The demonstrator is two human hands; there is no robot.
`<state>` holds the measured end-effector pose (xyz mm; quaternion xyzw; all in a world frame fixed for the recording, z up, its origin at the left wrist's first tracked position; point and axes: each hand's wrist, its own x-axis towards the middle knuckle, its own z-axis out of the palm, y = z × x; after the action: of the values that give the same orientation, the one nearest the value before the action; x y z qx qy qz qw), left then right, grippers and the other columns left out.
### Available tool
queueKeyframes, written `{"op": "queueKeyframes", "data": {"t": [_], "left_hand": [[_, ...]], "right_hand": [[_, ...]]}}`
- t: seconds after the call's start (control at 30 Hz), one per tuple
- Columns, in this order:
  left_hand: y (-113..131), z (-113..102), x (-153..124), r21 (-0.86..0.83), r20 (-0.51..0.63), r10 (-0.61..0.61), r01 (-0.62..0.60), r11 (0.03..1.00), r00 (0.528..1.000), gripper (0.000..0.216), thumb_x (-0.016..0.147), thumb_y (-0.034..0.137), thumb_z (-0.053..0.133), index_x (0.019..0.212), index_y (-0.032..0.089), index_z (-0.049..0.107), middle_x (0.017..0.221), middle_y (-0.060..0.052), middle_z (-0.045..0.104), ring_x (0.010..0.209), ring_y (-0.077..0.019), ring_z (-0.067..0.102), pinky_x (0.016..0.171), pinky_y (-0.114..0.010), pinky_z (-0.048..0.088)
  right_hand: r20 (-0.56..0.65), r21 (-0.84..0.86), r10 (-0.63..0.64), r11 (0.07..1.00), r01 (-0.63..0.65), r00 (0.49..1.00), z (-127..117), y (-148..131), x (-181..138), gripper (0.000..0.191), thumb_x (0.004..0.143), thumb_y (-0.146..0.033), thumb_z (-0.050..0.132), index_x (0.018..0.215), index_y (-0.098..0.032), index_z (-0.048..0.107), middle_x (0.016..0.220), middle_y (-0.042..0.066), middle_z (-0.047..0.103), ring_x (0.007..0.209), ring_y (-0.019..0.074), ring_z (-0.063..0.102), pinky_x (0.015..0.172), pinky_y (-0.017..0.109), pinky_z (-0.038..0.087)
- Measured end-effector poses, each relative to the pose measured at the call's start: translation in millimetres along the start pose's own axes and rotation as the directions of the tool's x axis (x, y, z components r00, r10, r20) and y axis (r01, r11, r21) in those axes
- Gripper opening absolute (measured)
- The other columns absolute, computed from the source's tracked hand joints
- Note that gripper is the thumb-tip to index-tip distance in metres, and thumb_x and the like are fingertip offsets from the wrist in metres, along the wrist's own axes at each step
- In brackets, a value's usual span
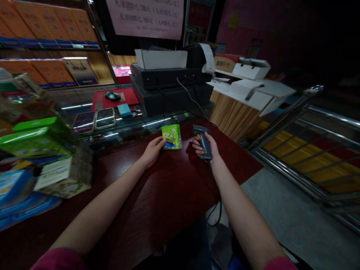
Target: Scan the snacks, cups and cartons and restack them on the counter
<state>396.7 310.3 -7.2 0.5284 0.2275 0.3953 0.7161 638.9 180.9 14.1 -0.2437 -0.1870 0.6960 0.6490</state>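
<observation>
The small green box (172, 136) was on or just above the bench (168, 180), hard to tell which, its contents hidden. Well left of the box, blurred cartons (25, 140) stood stacked, some cut off. At the box's lower left, the left hand (153, 150) pinched it, thumb in front, other fingers partly hidden. Right of the box, the right hand's (214, 148) fingers were wrapped around a dark scanner (207, 147).

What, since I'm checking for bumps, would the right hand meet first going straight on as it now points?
Carrying the dark grey pistol-shaped plastic scanner, the right hand would probably meet the wide black boxy unit on the glass counter; depth is unclear, so the counter's edge might come first.
</observation>
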Motion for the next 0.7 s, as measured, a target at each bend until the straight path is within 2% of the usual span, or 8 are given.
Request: {"op": "queueKeyframes", "data": {"t": [0.07,0.13,0.23,0.3,0.43,0.57,0.7], "left_hand": [[17.8,-30.5,-48.7,-0.077,0.035,-0.096,0.098,0.992,0.995,0.046,0.078,0.048,0.086,0.108,0.014,0.076,0.104,-0.010,0.078,0.096,-0.0209,0.073,0.097,-0.034,0.055],[33.4,-55.9,-87.7,-0.149,0.002,-0.141,0.139,0.979,0.990,0.045,0.078,0.048,0.086,0.108,0.015,0.076,0.105,-0.010,0.078,0.093,-0.0193,0.073,0.092,-0.032,0.057],[47.3,-82.1,-116.3,-0.253,-0.126,-0.102,0.068,0.965,0.987,0.038,0.081,0.044,0.085,0.107,0.017,0.074,0.107,-0.008,0.078,0.095,-0.0177,0.073,0.092,-0.031,0.057],[49.9,-92.7,-117.0,-0.310,-0.255,-0.056,-0.027,0.950,0.965,0.030,0.084,0.040,0.082,0.105,0.020,0.073,0.108,-0.006,0.078,0.098,-0.0162,0.072,0.096,-0.031,0.056],[48.6,-106.0,-103.3,-0.363,-0.483,-0.007,-0.193,0.911,0.876,0.018,0.089,0.036,0.077,0.100,0.023,0.071,0.111,-0.002,0.076,0.104,-0.0140,0.070,0.101,-0.032,0.054],[47.8,-120.2,-99.5,-0.257,-0.590,0.100,-0.304,0.917,0.801,0.022,0.093,0.044,0.070,0.106,0.027,0.069,0.123,-0.002,0.073,0.116,-0.0149,0.067,0.101,-0.030,0.053],[47.5,-130.3,-99.9,-0.196,-0.642,0.122,-0.316,0.928,0.757,0.025,0.093,0.050,0.068,0.104,0.028,0.068,0.128,-0.003,0.071,0.123,-0.0167,0.064,0.100,-0.030,0.053]], "right_hand": [[0.045,-0.068,0.045,0.997,-0.042,0.998,6.0,6.1,-0.9,0.030,0.093,-0.049,0.059,0.091,-0.019,0.052,0.072,-0.002,0.048,0.049,0.0090,0.035,0.031,0.013,0.026],[0.101,-0.124,0.089,0.989,-0.076,0.991,13.5,15.8,2.6,0.031,0.091,-0.049,0.062,0.091,-0.019,0.052,0.072,-0.001,0.049,0.050,0.0089,0.035,0.030,0.013,0.026],[0.178,-0.179,0.151,0.977,-0.119,0.972,32.5,40.7,18.1,0.032,0.089,-0.049,0.064,0.090,-0.020,0.051,0.074,-0.001,0.049,0.051,0.0093,0.035,0.030,0.013,0.026],[0.221,-0.219,0.206,0.963,-0.157,0.953,50.5,64.1,32.8,0.033,0.089,-0.050,0.064,0.088,-0.021,0.049,0.074,-0.001,0.049,0.051,0.0101,0.035,0.030,0.014,0.027],[0.299,-0.262,0.278,0.944,-0.202,0.913,87.4,113.2,59.1,0.036,0.086,-0.053,0.066,0.087,-0.021,0.049,0.074,-0.001,0.049,0.052,0.0097,0.034,0.029,0.013,0.027],[0.330,-0.295,0.334,0.925,-0.240,0.883,107.5,141.1,67.3,0.037,0.087,-0.053,0.065,0.088,-0.020,0.051,0.074,0.000,0.049,0.052,0.0102,0.037,0.029,0.014,0.029],[0.270,-0.295,0.322,0.925,-0.241,0.907,111.2,144.9,61.8,0.033,0.092,-0.051,0.061,0.090,-0.020,0.052,0.075,0.000,0.049,0.051,0.0100,0.037,0.030,0.015,0.031]]}}
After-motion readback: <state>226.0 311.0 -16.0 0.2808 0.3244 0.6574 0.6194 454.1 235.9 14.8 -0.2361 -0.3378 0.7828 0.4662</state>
